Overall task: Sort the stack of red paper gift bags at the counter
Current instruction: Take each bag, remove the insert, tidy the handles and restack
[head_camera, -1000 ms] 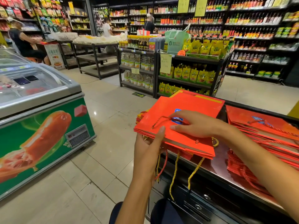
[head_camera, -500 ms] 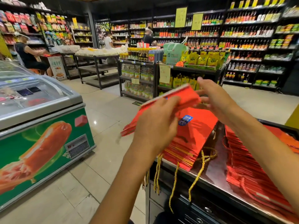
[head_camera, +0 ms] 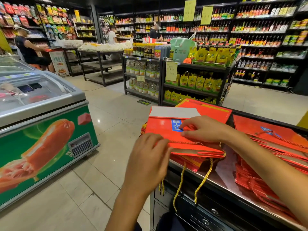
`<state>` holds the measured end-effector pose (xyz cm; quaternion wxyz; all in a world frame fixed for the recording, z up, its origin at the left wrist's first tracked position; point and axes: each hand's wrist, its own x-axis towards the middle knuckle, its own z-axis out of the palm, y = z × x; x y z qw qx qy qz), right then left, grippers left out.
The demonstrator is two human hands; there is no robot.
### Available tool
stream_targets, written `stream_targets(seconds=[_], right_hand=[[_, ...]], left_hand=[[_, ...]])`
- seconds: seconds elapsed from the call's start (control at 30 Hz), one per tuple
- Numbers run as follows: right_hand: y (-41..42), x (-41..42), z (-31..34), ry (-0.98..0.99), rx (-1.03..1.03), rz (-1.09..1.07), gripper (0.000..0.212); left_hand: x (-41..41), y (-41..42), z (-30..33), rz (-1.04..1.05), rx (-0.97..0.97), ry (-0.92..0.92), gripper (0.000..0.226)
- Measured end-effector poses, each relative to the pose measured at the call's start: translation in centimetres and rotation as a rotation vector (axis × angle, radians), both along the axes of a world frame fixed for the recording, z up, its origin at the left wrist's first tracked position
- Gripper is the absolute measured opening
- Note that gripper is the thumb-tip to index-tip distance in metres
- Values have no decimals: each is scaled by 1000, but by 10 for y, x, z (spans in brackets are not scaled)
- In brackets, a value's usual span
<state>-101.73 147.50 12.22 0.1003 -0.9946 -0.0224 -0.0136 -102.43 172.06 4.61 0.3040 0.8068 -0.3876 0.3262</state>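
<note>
Both hands on the top gift bag (head_camera: pixel 164 129), lower centre of the frame. It lies flat on the near stack of bags (head_camera: pixel 188 161), which sits at the left end of the tabletop (head_camera: pixel 221 179) and overhangs its edge.

Left hand (head_camera: pixel 148 162): fingers curled over the bag's near left edge, apparently gripping it, thumb side hidden. Likely steadying the bag while it is squared to the pile beneath.

Right hand (head_camera: pixel 204 129): fingers bent, tips pressed on the bag's face beside its blue label (head_camera: pixel 176 125). They seem to pinch something red and thin there, probably the bag's cord handle, though I cannot tell for sure. Judged purpose: tucking the handle flat so the bag stacks level.

Orientation: the bag's long axis runs left to right across the frame. The folded white-lined flap (head_camera: pixel 173 112) points to the far side, toward the shop shelves (head_camera: pixel 196 75); the open, handle-bearing mouth faces the person. Gold cords (head_camera: pixel 202 180) from lower bags dangle over the tabletop's front.

A second pile of red bags (head_camera: pixel 266 140) lies at the right of the frame, well apart from the first, fanned and less tidy. Likely the other half of the sort.

A chest freezer (head_camera: pixel 41 130) stands at the left of the frame.
</note>
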Motion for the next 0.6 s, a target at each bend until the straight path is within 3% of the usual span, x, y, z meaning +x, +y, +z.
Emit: stream_targets(seconds=[0.1,0.17,0.33,0.47,0.6], right_hand=[[26,6,8,-156,99,85,24],[51,9,12,-134,180,169,23],[71,14,7,-71,81,305,9],[43,8,14,-47,-64,209,6],[-3,-3,31,104,-236,31,4]], left_hand=[[3,21,-13,73,-82,88,21],[3,23,-17,38,-104,116,20],[1,24,-20,34,-173,150,19],[0,26,-26,15,-208,129,17],[0,27,-28,-4,-229,121,18]])
